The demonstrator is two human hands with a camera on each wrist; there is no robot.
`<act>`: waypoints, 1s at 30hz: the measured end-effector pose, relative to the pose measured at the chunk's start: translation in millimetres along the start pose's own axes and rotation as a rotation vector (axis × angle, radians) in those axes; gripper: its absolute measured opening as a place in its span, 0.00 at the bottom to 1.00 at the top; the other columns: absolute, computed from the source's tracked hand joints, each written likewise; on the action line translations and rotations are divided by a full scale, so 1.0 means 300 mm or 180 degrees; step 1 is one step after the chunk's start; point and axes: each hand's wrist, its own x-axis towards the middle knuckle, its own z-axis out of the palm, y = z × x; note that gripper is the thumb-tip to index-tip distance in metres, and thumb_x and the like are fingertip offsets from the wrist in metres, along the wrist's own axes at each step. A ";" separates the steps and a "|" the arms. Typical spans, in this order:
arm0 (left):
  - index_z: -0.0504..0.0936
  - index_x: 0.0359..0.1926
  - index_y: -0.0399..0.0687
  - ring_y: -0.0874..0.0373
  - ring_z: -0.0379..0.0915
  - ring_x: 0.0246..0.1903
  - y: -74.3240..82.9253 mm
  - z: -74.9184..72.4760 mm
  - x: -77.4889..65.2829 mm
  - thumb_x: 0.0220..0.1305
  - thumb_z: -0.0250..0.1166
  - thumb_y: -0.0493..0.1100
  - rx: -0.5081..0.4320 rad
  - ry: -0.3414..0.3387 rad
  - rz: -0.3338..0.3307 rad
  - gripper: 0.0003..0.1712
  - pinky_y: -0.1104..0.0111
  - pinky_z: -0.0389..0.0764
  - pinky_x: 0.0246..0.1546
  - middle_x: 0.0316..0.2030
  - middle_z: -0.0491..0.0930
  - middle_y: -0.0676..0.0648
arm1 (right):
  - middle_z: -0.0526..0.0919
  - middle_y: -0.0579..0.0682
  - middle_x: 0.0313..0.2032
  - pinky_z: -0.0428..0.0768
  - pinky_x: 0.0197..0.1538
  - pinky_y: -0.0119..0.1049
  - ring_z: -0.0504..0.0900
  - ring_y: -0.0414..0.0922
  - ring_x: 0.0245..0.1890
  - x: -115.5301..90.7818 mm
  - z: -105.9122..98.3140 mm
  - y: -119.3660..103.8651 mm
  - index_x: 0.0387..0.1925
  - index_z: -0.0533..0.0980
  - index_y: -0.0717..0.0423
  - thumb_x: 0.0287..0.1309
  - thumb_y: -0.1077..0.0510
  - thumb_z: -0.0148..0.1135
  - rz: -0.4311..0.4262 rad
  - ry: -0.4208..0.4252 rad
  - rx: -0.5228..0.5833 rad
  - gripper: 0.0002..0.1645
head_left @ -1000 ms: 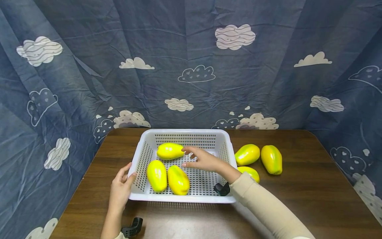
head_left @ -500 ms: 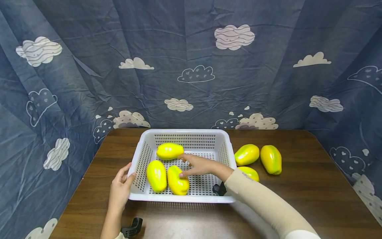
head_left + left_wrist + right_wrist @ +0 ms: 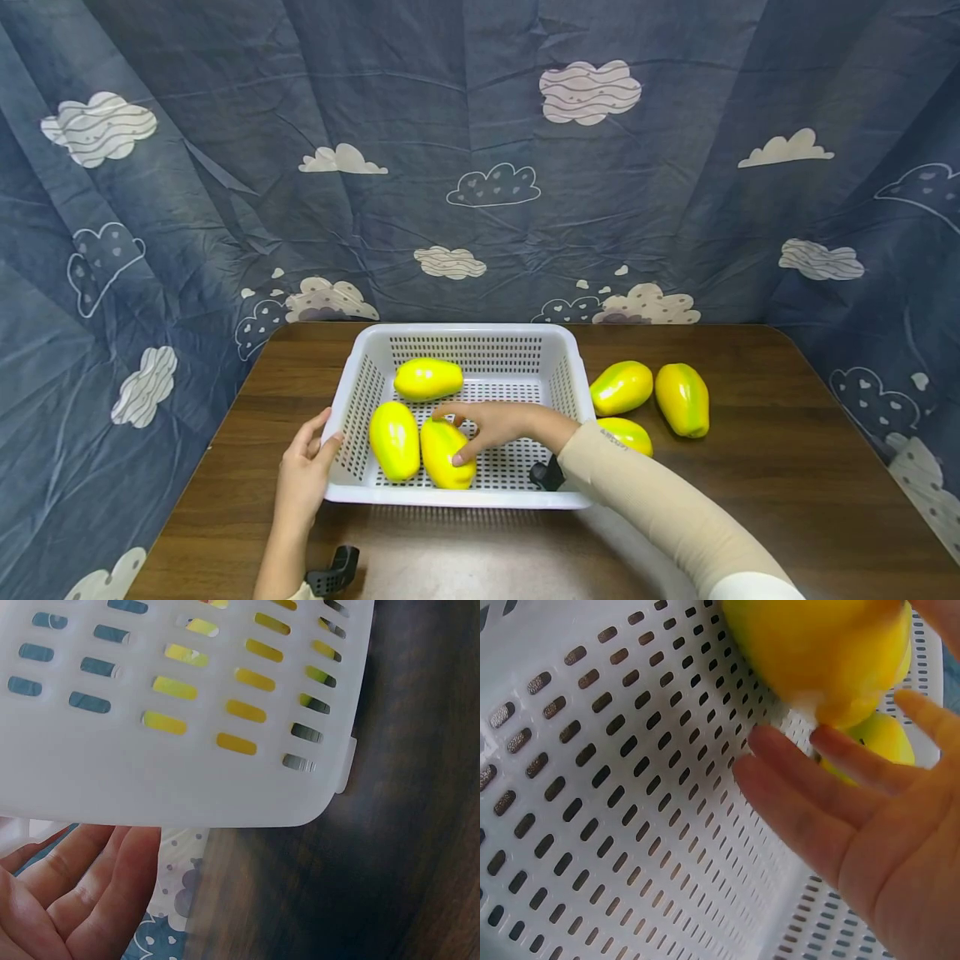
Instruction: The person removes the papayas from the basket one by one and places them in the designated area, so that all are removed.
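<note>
A white perforated plastic basket (image 3: 459,498) holds three yellow papayas with a glossy skin. My left hand (image 3: 302,467) grips its left rim, the thumb over the edge; in the left wrist view, the left fingers (image 3: 112,885) reach behind the rim. Inside the basket, my right hand (image 3: 495,427) reaches over the front right papaya (image 3: 444,468). Its thumb touches that fruit, and the fingers stretch along the far end, mostly straight in the right wrist view. The front left papaya (image 3: 394,442) lies alongside, and the back papaya (image 3: 427,379) lies crosswise behind.
On the wooden table (image 3: 750,500), right of the basket, lie three more papayas: one near the rim (image 3: 622,388), one farther right (image 3: 682,400) and one partly hidden (image 3: 630,435). A dark blue cloud-print curtain (image 3: 495,125) stands behind the table.
My right hand has moved from beside the back papaya toward the front right one, and its thumb has come onto that fruit. The left hand has stayed at the rim.
</note>
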 end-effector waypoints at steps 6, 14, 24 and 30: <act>0.66 0.61 0.50 0.48 0.78 0.35 0.003 0.001 0.001 0.64 0.55 0.42 -0.0016 0.0002 0.0010 0.24 0.64 0.80 0.29 0.41 0.78 0.33 | 0.64 0.45 0.59 0.64 0.56 0.43 0.63 0.45 0.58 -0.004 -0.001 -0.002 0.64 0.59 0.37 0.45 0.45 0.66 -0.0077 -0.0217 0.0105 0.43; 0.65 0.61 0.50 0.46 0.78 0.36 0.003 0.002 0.000 0.64 0.55 0.42 -0.0010 -0.0002 -0.0021 0.24 0.62 0.80 0.30 0.43 0.77 0.33 | 0.63 0.44 0.61 0.67 0.53 0.42 0.63 0.45 0.57 -0.004 0.006 0.003 0.60 0.63 0.34 0.43 0.47 0.68 -0.0055 -0.0276 0.0216 0.40; 0.65 0.61 0.50 0.46 0.78 0.36 0.007 0.002 -0.003 0.64 0.54 0.42 -0.0009 -0.0002 -0.0023 0.24 0.61 0.79 0.30 0.42 0.77 0.33 | 0.61 0.43 0.61 0.75 0.42 0.36 0.67 0.47 0.52 -0.007 -0.003 -0.001 0.59 0.63 0.33 0.43 0.53 0.69 -0.0137 -0.0194 0.0362 0.40; 0.66 0.61 0.50 0.47 0.78 0.36 0.005 0.001 -0.004 0.64 0.55 0.42 -0.0003 0.0011 -0.0026 0.24 0.61 0.80 0.30 0.42 0.77 0.33 | 0.60 0.41 0.62 0.68 0.53 0.38 0.63 0.44 0.57 -0.009 -0.019 -0.005 0.61 0.62 0.37 0.44 0.53 0.69 -0.0342 -0.0048 0.0312 0.41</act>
